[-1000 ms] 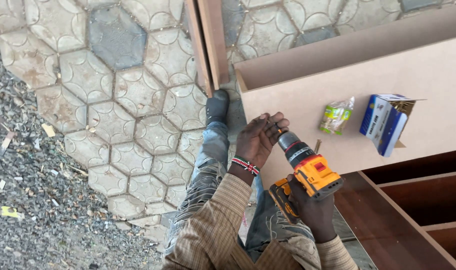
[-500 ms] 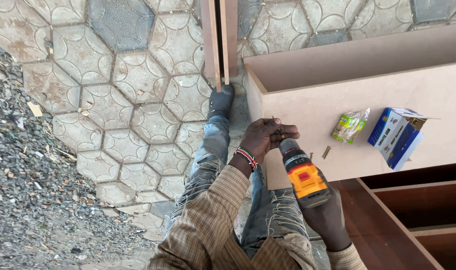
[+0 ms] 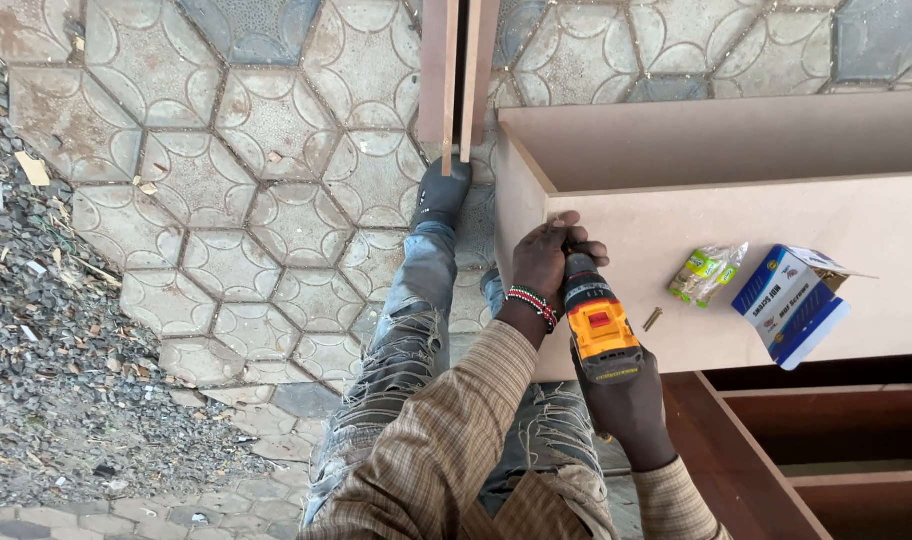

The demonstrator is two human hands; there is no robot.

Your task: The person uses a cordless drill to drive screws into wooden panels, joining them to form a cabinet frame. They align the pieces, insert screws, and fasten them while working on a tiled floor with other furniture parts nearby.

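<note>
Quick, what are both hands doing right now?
Left hand: closed around the front of the drill, at the board edge.
Right hand: closed on the drill's handle.

- A pale fibreboard panel, the top face of a cabinet carcass, is seen at right.
- On it lie a green-and-clear packet, a blue-and-white box just to its right, and a loose screw nearer.
- Hexagonal paving lies below; gravel is at left.
- Two narrow boards stand on the paving, far.

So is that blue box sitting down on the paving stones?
No, the blue box lies on the pale board, beside a small green packet.
</note>
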